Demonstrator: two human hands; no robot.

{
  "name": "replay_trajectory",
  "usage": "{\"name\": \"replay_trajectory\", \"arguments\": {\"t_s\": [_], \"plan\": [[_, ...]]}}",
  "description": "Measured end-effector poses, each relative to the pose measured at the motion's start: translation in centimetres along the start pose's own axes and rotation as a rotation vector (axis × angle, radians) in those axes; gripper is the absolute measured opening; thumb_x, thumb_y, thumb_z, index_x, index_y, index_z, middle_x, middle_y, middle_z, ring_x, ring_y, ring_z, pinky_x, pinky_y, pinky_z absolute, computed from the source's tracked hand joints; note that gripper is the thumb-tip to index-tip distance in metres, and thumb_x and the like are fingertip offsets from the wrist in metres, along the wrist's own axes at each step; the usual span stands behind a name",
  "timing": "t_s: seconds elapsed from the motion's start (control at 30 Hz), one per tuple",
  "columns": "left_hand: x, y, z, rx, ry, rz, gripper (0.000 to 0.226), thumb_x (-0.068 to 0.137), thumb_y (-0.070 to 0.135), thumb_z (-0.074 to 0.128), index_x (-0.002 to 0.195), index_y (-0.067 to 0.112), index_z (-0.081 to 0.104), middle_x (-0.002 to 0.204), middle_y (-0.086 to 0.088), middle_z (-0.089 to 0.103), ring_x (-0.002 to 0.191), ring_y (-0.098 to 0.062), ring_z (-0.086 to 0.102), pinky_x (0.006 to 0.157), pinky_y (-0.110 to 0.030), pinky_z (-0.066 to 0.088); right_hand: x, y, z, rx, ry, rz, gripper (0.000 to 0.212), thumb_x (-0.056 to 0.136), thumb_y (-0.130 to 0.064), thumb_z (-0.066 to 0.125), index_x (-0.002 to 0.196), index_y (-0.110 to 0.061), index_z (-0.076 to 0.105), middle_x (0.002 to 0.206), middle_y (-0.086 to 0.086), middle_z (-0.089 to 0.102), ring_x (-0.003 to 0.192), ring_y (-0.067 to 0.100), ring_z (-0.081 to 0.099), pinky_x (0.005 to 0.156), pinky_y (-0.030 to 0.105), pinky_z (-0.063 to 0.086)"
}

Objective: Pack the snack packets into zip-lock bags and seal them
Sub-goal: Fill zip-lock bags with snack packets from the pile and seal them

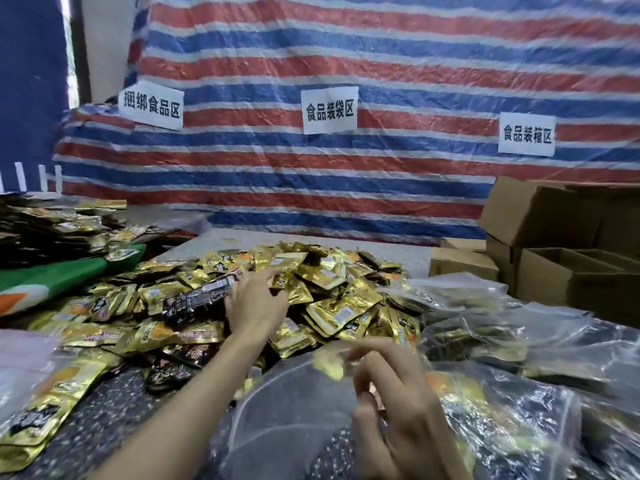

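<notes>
Right hand (391, 393), nearest, fingers curled, pinches the mouth of the zip-lock bag (284, 420). Bag looks nearly empty, w/ a blurred gold bit at its lip. Left hand (258, 301) is farther out on the snack packets (332, 306) heap mid-table, fingers mostly straight; can't tell if it has one. Risks: thin film slips my pinch & the mouth collapses; a grab drags extra pkts off the heap. Filled bags (491, 420) near right. Cardboard boxes (554, 271) far right, open, contents not visible.
</notes>
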State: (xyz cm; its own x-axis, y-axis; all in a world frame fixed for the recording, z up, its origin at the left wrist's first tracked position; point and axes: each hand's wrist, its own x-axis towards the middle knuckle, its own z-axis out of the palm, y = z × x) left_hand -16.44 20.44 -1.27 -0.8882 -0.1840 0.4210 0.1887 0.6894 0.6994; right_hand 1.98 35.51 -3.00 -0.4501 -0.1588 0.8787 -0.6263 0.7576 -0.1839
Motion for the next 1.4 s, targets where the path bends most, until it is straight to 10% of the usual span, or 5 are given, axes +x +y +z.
{"name": "replay_trajectory", "arguments": {"t_s": [0.27,0.5,0.67,1.27,1.4], "plan": [[2.2,1.3,-4.3,-0.247,0.186,0.118,0.024,0.103,0.038,0.049,0.103,0.022,0.066,0.081,0.007,0.064,0.069,-0.014,0.060,0.057,-0.031,0.048,9.6,2.8,2.1,-0.030,-0.185,0.221,0.015,0.075,-0.017,0.038,0.065,-0.008,0.045,0.074,0.004,0.051,0.072,0.015,0.046,0.061,0.023,0.036],[2.6,2.4,-10.8,-0.449,0.259,0.232,0.028,0.102,0.043,0.048,0.090,0.021,0.062,0.083,-0.001,0.065,0.077,-0.018,0.061,0.067,-0.044,0.053,11.5,4.5,2.5,-0.143,-0.441,0.279,0.020,0.071,-0.004,0.050,0.063,-0.017,0.063,0.084,-0.004,0.060,0.078,0.005,0.054,0.063,0.026,0.053],[1.2,4.3,-14.6,-0.606,0.188,0.369,0.023,0.098,0.045,0.054,0.084,0.030,0.066,0.072,0.013,0.067,0.064,0.002,0.061,0.053,-0.018,0.049,10.9,4.3,1.5,-0.157,-0.553,0.224,0.015,0.076,-0.015,0.054,0.070,-0.025,0.063,0.088,-0.011,0.056,0.085,0.002,0.052,0.076,0.032,0.055],[-1.7,7.0,-14.3,-0.179,-0.082,0.705,0.044,0.083,0.059,0.049,0.092,0.023,0.073,0.078,0.014,0.066,0.077,-0.002,0.061,0.063,-0.018,0.051,12.4,2.3,-3.0,0.054,-0.490,0.389,0.008,0.079,-0.030,0.079,0.074,-0.026,0.075,0.112,-0.011,0.065,0.102,0.008,0.063,0.093,0.042,0.056],[-2.3,7.3,-13.3,-0.018,-0.142,0.704,0.057,0.072,0.072,0.045,0.091,0.026,0.072,0.078,0.012,0.068,0.071,-0.003,0.062,0.064,-0.038,0.056,12.6,1.6,-3.2,0.104,-0.453,0.315,0.011,0.077,-0.038,0.075,0.076,-0.027,0.077,0.098,-0.012,0.069,0.095,0.006,0.064,0.087,0.040,0.057]]}}
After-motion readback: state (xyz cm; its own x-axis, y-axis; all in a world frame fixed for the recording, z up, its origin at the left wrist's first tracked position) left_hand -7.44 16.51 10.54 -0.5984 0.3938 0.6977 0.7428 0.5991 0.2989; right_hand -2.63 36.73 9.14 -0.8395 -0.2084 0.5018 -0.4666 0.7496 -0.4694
